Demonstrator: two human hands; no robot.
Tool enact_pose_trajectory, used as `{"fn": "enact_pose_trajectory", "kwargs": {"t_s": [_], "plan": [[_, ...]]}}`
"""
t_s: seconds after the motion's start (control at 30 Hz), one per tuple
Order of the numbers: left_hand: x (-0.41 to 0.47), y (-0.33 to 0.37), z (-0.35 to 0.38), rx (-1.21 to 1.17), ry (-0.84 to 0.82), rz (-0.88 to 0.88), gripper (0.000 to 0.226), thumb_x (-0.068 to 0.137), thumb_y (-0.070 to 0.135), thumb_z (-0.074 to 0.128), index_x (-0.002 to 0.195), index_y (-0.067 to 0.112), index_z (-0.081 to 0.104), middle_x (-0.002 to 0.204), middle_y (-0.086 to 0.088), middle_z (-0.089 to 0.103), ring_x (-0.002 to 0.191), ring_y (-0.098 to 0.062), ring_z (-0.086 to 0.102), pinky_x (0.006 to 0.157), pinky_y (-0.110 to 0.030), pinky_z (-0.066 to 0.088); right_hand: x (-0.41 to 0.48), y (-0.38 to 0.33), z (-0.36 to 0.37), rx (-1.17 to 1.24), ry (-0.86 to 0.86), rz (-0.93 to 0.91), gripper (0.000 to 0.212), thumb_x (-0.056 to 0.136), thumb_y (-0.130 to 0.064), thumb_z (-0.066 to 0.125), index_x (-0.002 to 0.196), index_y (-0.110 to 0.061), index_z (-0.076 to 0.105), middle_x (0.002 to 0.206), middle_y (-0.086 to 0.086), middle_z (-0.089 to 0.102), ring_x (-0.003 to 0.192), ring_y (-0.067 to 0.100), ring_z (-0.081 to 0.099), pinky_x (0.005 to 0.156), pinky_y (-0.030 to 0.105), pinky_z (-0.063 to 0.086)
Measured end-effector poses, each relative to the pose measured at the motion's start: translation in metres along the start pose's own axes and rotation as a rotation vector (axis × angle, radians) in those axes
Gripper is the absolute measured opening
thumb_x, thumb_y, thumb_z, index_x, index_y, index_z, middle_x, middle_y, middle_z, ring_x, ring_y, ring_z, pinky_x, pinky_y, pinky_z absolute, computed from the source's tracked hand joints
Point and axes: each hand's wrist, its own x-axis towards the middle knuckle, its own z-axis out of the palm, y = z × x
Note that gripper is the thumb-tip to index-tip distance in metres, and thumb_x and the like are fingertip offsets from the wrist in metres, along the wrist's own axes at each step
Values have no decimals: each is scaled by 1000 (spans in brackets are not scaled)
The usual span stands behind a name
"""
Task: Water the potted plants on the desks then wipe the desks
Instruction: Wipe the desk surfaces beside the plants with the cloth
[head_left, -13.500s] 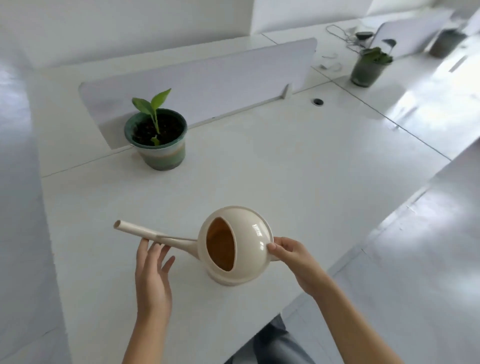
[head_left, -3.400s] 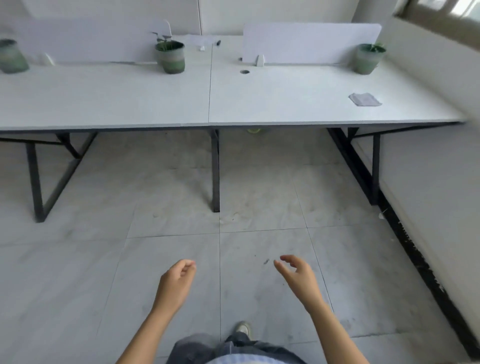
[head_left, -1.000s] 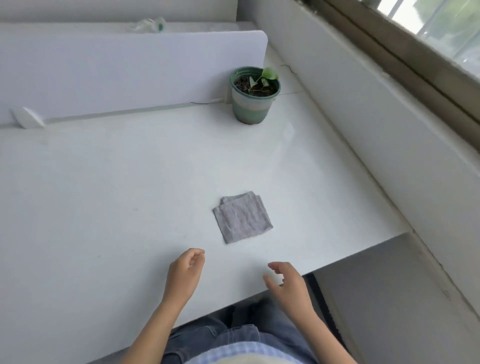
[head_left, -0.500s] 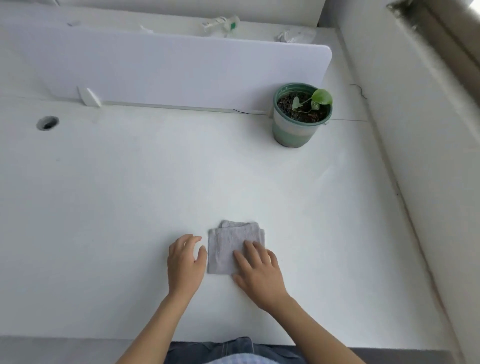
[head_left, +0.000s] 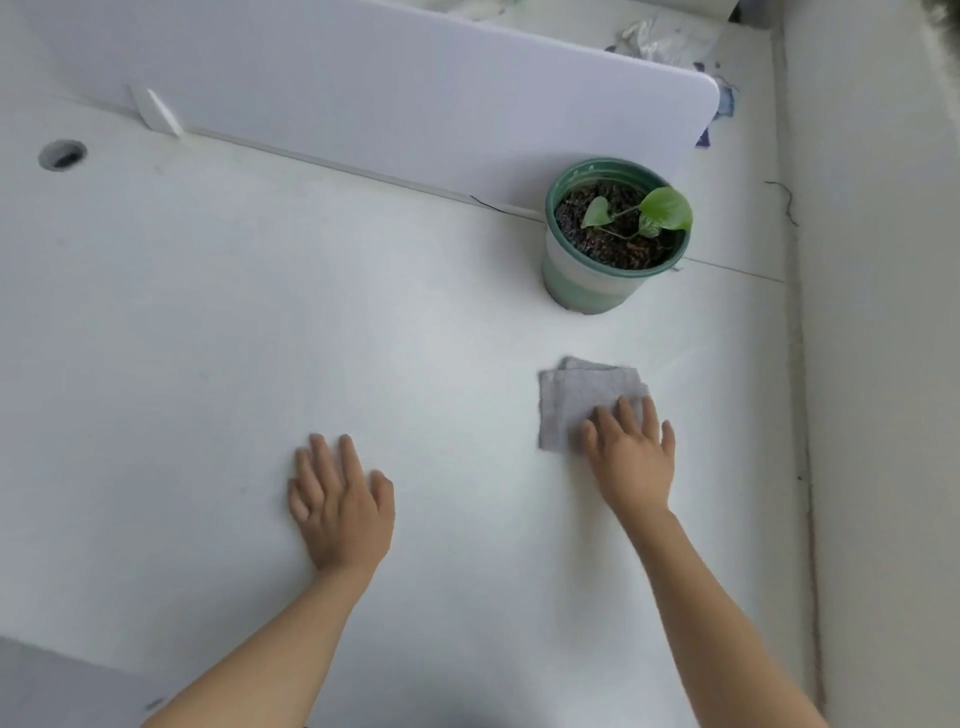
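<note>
A folded grey cloth (head_left: 582, 400) lies flat on the white desk (head_left: 260, 338). My right hand (head_left: 631, 457) presses flat on the cloth's near right corner, fingers spread over it. My left hand (head_left: 337, 499) rests palm down on the bare desk, well to the left of the cloth, holding nothing. Behind the cloth stands a green potted plant (head_left: 613, 234) with dark soil and a few small leaves.
A white divider panel (head_left: 389, 88) runs along the back of the desk, right behind the pot. A round cable hole (head_left: 62, 154) sits at the far left. A wall (head_left: 883, 312) borders the desk on the right. Crumpled litter (head_left: 660, 39) lies beyond the divider.
My right hand has slid the cloth to the right and toward the pot. My left hand has come off the cloth's edge and stays flat on the desk.
</note>
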Motion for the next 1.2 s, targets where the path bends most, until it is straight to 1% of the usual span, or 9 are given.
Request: {"fn": "enact_pose_trajectory", "kwargs": {"t_s": [0.13,0.4,0.53,0.7,0.83,0.93,1.03,1.1,1.2], "plan": [[3,0,7,38,52,-25,59,78,32,31,122,1,54,134,-29,49,122,-46,47,98,-53,35,85,26,-20,126,143,218,87,76,-62,19,125,6,44,136,26,43,131,37,33,105,47,27],[8,-8,20,148,245,16,55,77,30,34,123,5,49,132,-28,51,122,-41,41,97,-46,22,151,24,-16,67,87,185,52,95,-44,28,142,-21,28,153,24,13,142,39,8,112,48,9],[10,-10,23,161,330,35,53,78,30,34,125,7,43,131,-28,52,124,-36,31,97,-45,23,109,9,-6,18,120,148,57,92,-50,25,136,-19,41,141,24,38,129,44,35,102,53,33],[9,-11,28,177,371,57,53,78,30,35,126,7,43,131,-28,52,124,-37,31,97,-45,24,31,-74,22,-13,-38,-252,63,94,-54,15,118,-18,60,119,29,61,106,50,58,79,53,51],[8,-11,28,207,367,58,54,78,30,35,126,8,42,132,-28,52,125,-36,31,98,-45,24,65,-136,14,-5,-61,-473,53,92,-53,26,129,-26,54,139,24,46,128,44,42,101,50,39],[9,-11,27,195,359,53,55,77,30,36,127,8,42,132,-27,52,125,-36,31,98,-45,24,131,-164,5,-15,-148,-385,56,93,-51,29,145,-30,23,157,16,9,144,36,4,115,48,5],[10,-10,26,195,354,51,55,77,31,36,127,9,41,132,-27,52,125,-36,32,98,-45,25,159,-185,3,-51,-146,-329,56,95,-49,26,146,-29,17,157,15,4,143,39,-1,113,52,1],[10,-10,25,194,339,49,55,76,31,36,127,9,41,131,-27,53,125,-36,32,98,-45,25,149,-198,11,-64,-157,-398,55,94,-48,27,145,-28,24,156,17,12,142,43,6,112,53,7],[10,-8,24,183,321,48,55,76,31,36,126,9,42,131,-26,53,125,-36,33,97,-46,26,102,-198,25,-80,-14,-641,52,85,-47,34,125,-25,58,133,21,53,121,50,47,95,56,40]]}}
